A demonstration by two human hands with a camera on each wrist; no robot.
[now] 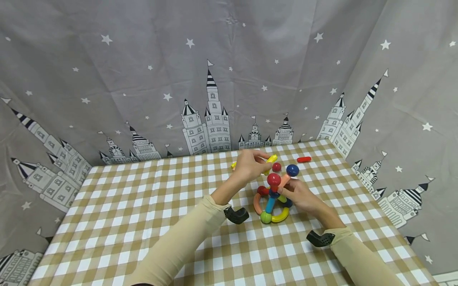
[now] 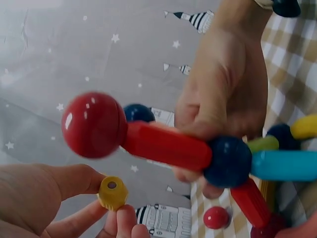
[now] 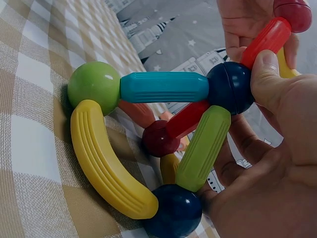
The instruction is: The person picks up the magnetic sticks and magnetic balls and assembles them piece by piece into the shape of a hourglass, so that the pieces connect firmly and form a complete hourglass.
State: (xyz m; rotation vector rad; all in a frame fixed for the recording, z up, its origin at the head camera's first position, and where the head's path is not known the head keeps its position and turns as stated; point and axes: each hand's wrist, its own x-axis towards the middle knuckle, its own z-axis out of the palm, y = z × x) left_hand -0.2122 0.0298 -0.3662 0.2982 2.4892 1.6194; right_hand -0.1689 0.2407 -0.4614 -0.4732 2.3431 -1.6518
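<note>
My left hand [image 1: 247, 165] pinches a yellow magnetic rod [image 1: 272, 158] between thumb and fingers; its round end faces the camera in the left wrist view. My right hand [image 1: 304, 196] grips the upper part of a ball-and-rod magnetic structure, with the thumb against the upright red rod [image 3: 267, 42] beside a dark blue ball [image 3: 230, 87]. A red ball [image 1: 274, 179] tops that rod. An orange rod [image 1: 285, 180] slants up to another blue ball [image 1: 292, 170]. Below, a turquoise rod [image 3: 163, 87] runs to a green ball [image 3: 94, 88], joined to a curved yellow rod [image 3: 111, 166].
Beyond the structure, a loose red ball [image 1: 276, 167] and a red rod [image 1: 303, 159] lie on the checked tablecloth [image 1: 143, 222]. A yellow piece [image 1: 233, 165] shows partly behind the left hand. A grey castle-print curtain [image 1: 143, 91] hangs behind the table.
</note>
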